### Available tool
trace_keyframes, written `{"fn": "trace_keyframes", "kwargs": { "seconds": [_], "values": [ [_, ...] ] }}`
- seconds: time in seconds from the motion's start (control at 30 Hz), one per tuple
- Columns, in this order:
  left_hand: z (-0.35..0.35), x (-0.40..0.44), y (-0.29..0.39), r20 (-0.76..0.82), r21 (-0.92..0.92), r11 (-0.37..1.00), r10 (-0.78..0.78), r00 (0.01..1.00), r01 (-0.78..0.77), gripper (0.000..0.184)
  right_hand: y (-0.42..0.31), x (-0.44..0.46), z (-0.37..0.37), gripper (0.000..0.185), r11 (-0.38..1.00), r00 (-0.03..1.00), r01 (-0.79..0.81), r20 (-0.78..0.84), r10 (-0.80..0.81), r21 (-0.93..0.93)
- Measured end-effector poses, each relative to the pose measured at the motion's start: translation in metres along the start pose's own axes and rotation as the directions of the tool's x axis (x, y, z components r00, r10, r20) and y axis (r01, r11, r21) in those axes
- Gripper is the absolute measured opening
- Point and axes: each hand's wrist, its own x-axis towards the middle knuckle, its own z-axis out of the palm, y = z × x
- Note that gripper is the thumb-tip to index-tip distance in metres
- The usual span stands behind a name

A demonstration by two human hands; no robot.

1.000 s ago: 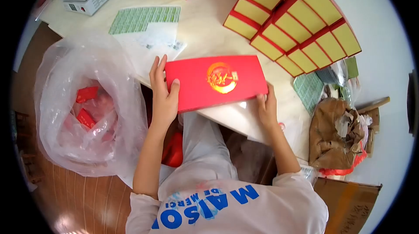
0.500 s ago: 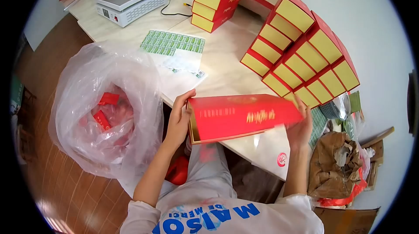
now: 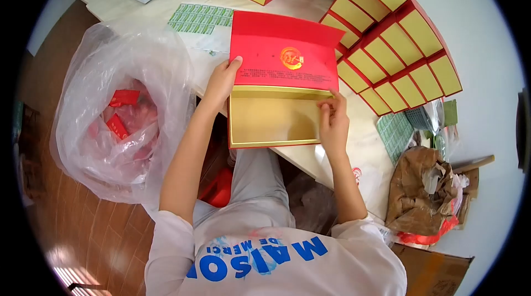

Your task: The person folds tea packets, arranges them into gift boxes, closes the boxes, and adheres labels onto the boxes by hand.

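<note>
– Though shut earlier, changed how?
– See box (image 3: pixel 271 122) at 12 o'clock with raised lid (image 3: pixel 285 47), now accessible inside.
– Grip?
– Pinched at 9 by left hand (image 3: pixel 223 79); touched at 3 by right hand (image 3: pixel 335 124), can't tell if pinching.

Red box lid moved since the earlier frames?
Yes, up and back. Against the green sticker sheet, the lid, shut a second ago, now stands open, its upper left corner beside the sheet in the view.

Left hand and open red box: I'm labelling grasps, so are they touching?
Touching: the head view shows the left hand gripping the open red box, thumb over the lid's left edge.
</note>
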Motion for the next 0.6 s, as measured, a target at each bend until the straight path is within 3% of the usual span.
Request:
{"fn": "trace_keyframes", "kwargs": {
  "seconds": [0.03, 0.07, 0.13, 0.17, 0.2, 0.27, 0.3, 0.4, 0.5, 0.57, 0.6],
  "values": [
    [-0.002, 0.004, -0.005, 0.044, -0.133, 0.989, -0.056, 0.997, 0.061, 0.045, -0.002, -0.003, 0.002, 0.034, 0.984, 0.997, 0.073, 0.015, -0.072, -0.161],
    [-0.003, 0.004, -0.004, 0.029, -0.142, 0.988, -0.054, 0.998, 0.057, 0.045, -0.004, -0.005, 0.003, 0.03, 0.937, 0.988, 0.152, 0.044, -0.145, -0.315],
    [-0.002, 0.002, -0.005, 0.082, -0.243, 0.958, -0.138, 0.987, 0.154, 0.042, -0.002, -0.006, 0.005, 0.026, 0.934, 0.985, 0.17, 0.058, -0.16, -0.314],
    [-0.001, 0.006, -0.017, 0.125, -0.317, 0.943, -0.066, 0.99, 0.103, 0.043, -0.003, -0.005, 0.003, 0.025, 0.954, 0.994, 0.107, 0.035, -0.101, -0.279],
    [0.005, -0.001, -0.018, 0.044, -0.319, 0.948, 0.003, 0.999, 0.011, 0.043, -0.003, -0.005, 0.003, 0.024, 0.971, 0.999, 0.051, 0.03, -0.045, -0.235],
    [0.006, -0.016, -0.022, -0.112, -0.009, 0.973, 0.229, 0.967, -0.231, 0.042, 0.003, -0.002, 0.001, 0.023, 0.964, 0.999, 0.047, 0.016, -0.045, -0.262],
    [0.006, -0.038, -0.019, -0.186, 0.143, 0.935, 0.349, 0.919, -0.326, 0.041, 0.005, -0.001, 0.002, 0.022, 0.961, 0.991, 0.118, -0.024, -0.128, -0.249],
    [-0.018, -0.101, -0.02, -0.256, 0.112, 0.881, 0.472, 0.843, -0.459, 0.029, -0.001, -0.012, 0.016, 0.021, 0.933, 0.918, 0.302, -0.203, -0.34, -0.194],
    [-0.054, -0.16, -0.048, -0.268, 0.103, 0.888, 0.459, 0.847, -0.449, 0.023, -0.051, -0.046, 0.054, 0.015, 0.941, 0.919, 0.336, -0.236, -0.315, 0.052],
    [-0.072, -0.191, -0.07, -0.414, 0.021, 0.932, 0.339, 0.845, -0.363, 0.015, -0.089, -0.076, 0.103, 0.009, 0.868, 0.945, 0.327, -0.119, -0.304, 0.374],
    [-0.08, -0.204, -0.077, -0.415, 0.023, 0.932, 0.338, 0.844, -0.362, 0.015, -0.099, -0.085, 0.125, 0.014, 0.854, 0.925, 0.306, 0.082, -0.372, 0.42]
  ]
}}
